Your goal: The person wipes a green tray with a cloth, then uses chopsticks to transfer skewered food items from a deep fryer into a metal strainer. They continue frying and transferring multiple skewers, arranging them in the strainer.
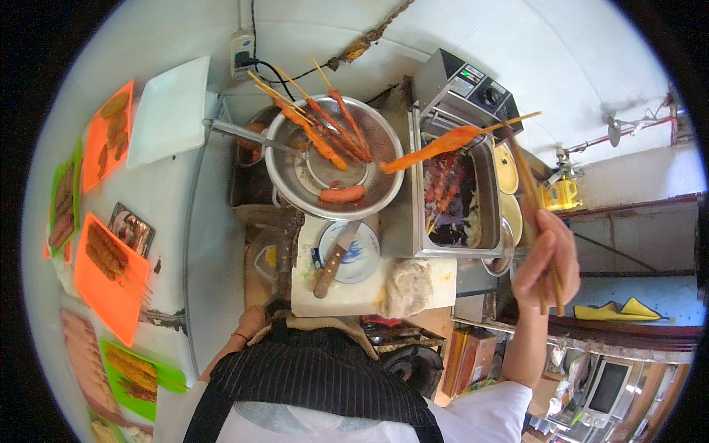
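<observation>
My right hand [548,263] holds a pair of long wooden chopsticks [526,177]. Their tips meet the stick of an orange-coated meat skewer [443,145], which is raised between the colander and the fryer. Below it, more skewers [443,185] lie in dark oil in the electric deep fryer [497,221]. Several fried skewers lean in the metal colander [390,144], their sticks pointing up and left, with a sausage [342,194] near the front. My left hand [255,321] is low beside the striped apron, partly hidden; its fingers cannot be made out.
A knife [330,269] lies across a patterned plate [360,260] on a white board [310,299], beside a crumpled cloth [409,285]. Orange trays [132,324] and green trays [147,407] of skewers line the left counter. The fryer's control box [476,88] stands behind its basin.
</observation>
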The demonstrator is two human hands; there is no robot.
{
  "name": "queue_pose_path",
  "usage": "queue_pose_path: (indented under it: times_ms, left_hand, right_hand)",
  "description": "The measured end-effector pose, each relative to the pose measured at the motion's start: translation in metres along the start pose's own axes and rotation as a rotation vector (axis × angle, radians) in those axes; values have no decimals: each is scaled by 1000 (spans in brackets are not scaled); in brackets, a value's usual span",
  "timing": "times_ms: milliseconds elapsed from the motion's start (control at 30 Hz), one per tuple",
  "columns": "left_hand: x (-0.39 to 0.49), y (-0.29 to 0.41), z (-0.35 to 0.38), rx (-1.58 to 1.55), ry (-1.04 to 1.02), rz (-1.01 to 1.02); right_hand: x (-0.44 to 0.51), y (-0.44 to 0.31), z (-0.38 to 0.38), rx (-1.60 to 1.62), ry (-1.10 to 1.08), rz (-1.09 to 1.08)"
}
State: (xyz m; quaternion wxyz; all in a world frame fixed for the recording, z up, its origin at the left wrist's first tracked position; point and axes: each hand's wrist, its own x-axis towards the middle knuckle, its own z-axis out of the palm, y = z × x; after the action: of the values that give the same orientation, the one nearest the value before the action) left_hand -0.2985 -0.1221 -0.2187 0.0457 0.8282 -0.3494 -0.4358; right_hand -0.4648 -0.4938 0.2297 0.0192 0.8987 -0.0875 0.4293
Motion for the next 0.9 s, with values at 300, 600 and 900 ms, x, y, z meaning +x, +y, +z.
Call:
queue_pose_path:
  times_ms: [300,600,900]
  left_hand:
    - [-21,0,-2,-40,60,18]
    - [-38,7,-3,-123,64,-35]
    - [-39,15,-8,-190,2,-163]
  right_hand:
    - [32,-7,87,245,-176,-253]
    - [108,-23,223,841,-315,-30]
    - [65,-3,203,1030,-144,626]
